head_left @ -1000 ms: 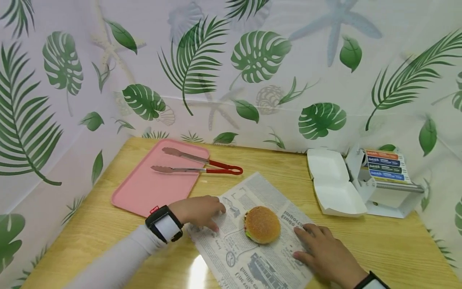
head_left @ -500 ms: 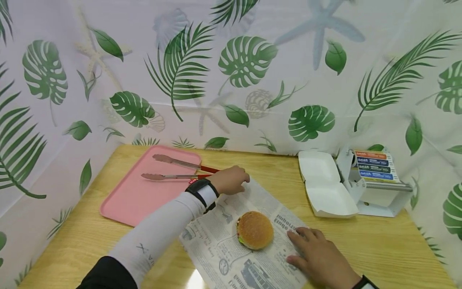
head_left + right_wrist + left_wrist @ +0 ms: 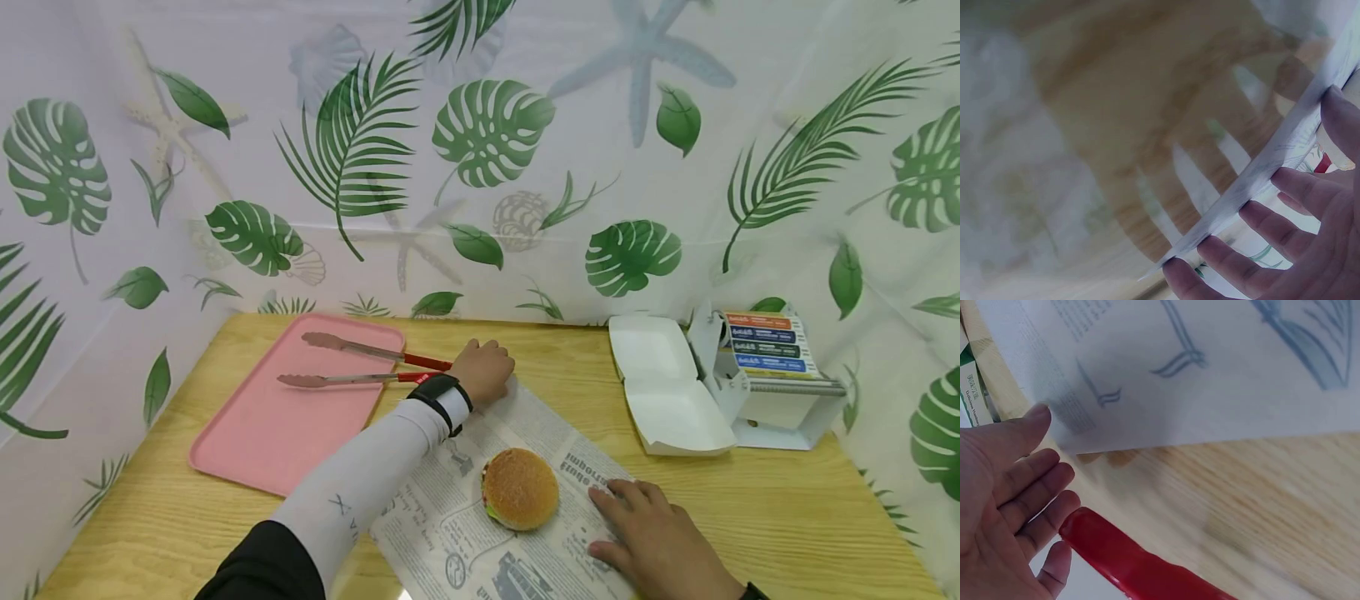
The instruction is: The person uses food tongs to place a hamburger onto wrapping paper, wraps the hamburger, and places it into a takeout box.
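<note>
A hamburger (image 3: 520,490) with a browned bun sits on a printed sheet of wrapping paper (image 3: 420,525). My left hand (image 3: 483,372) is at the paper's far corner. In the left wrist view, this hand (image 3: 1004,494) has its thumb tip at the corner and its fingers loosely bent, with the red handle of the tongs (image 3: 1135,562) close by the fingertips. My right hand (image 3: 660,542) lies at the paper's right edge with fingers spread. The right wrist view shows the right fingertips (image 3: 1254,209) touching the paper's edge.
A pink tray (image 3: 300,433) stands at the left, with the metal ends of the red-handled tongs (image 3: 341,382) over it. An opened white takeaway box (image 3: 678,412) stands at the right beside a white roll dispenser (image 3: 795,417). A leaf-patterned cloth (image 3: 480,167) hangs behind the wooden table.
My left hand has gone from the paper's left side to its far corner, passing beside the tongs' handles. The right hand stays at the right edge. The head view has shifted slightly.
</note>
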`<state>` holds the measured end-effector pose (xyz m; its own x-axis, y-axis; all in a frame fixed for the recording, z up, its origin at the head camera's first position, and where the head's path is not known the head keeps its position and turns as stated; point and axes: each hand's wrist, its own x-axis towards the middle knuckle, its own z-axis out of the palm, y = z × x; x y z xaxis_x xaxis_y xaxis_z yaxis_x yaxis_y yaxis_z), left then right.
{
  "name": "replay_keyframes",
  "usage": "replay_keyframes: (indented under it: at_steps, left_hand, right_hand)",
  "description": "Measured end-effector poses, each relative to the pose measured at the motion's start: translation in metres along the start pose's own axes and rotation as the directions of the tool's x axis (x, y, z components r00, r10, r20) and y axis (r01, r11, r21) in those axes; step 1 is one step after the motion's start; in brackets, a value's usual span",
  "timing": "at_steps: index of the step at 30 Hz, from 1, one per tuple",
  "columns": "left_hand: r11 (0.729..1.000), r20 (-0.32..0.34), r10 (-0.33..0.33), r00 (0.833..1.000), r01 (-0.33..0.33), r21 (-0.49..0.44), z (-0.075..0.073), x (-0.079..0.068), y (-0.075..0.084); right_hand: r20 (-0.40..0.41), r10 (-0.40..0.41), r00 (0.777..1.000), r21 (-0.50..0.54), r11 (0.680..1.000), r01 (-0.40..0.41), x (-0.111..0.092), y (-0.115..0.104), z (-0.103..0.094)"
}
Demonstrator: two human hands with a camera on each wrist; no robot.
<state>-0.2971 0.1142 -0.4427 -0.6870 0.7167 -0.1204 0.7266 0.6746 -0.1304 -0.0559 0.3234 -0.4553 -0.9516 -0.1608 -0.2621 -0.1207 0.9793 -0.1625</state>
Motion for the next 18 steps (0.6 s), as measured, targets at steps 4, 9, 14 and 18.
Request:
replay_keyframes:
  at_steps: [4, 9, 14, 18]
  left_hand:
    - [1.000, 0.016, -0.011, 1.000, 0.011, -0.023, -0.001, 0.000, 0.001]
    - [0.999, 0.026, -0.023, 0.999, 0.024, -0.042, -0.007, -0.003, 0.005]
    - [0.998, 0.029, -0.001, 1.000, 0.002, -0.057, -0.016, -0.010, 0.008]
    - [0.994, 0.038, 0.021, 0.999, -0.017, -0.109, -0.015, -0.009, 0.006]
  right_hand:
    - [0.005, 0.000, 1.000, -0.008, 1.000, 0.000, 0.000, 0.000, 0.000]
    - [0.008, 0.001, 1.000, -0.017, 1.000, -0.001, -0.001, 0.000, -0.001]
    - [0.006, 0.002, 1.000, -0.016, 1.000, -0.002, 0.000, 0.000, -0.001]
    - [0.019, 0.011, 1.000, -0.013, 1.000, -0.010, 0.000, -0.001, -0.002]
